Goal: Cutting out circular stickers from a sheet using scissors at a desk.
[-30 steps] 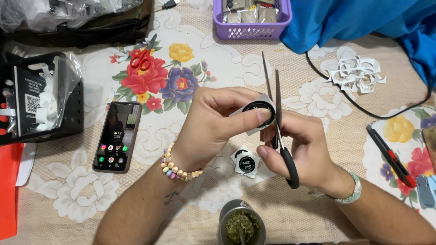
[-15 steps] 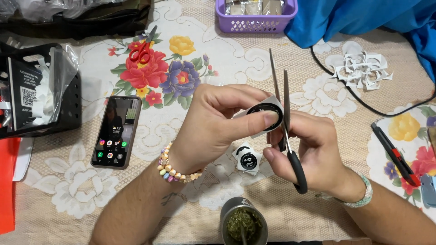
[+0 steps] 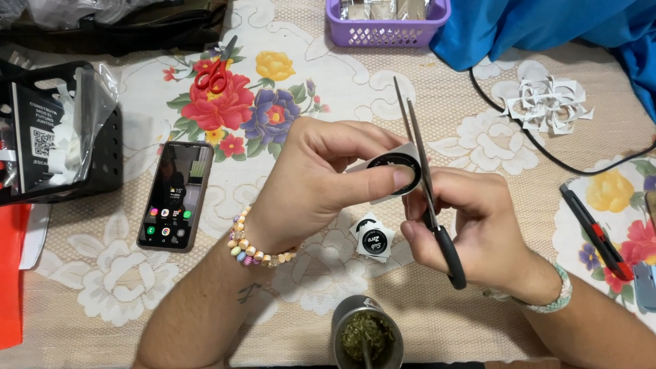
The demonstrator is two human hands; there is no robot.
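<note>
My left hand (image 3: pixel 321 178) pinches a small white paper piece with a round black sticker print (image 3: pixel 395 172) between thumb and fingers. My right hand (image 3: pixel 478 229) holds black-handled scissors (image 3: pixel 427 184), blades pointing up and away, slightly apart, right at the paper's edge. Both hands hover over the floral tablecloth (image 3: pixel 321 89). A cut round black sticker (image 3: pixel 374 239) lies on the cloth below the hands.
A phone (image 3: pixel 175 196) lies left. Red-handled scissors (image 3: pixel 217 68) rest on a red flower. A black box with a plastic bag (image 3: pixel 61 137) stands far left, a purple basket (image 3: pixel 389 31) at the back, paper scraps (image 3: pixel 547 102) and a black cable (image 3: pixel 540 154) right, a red-black utility knife (image 3: pixel 593 231) right, a metal cup with herbs (image 3: pixel 365 338) in front.
The view has shifted slightly; the hands with paper and scissors stay together, the scissors working along the sticker's edge. Nothing was let go.
</note>
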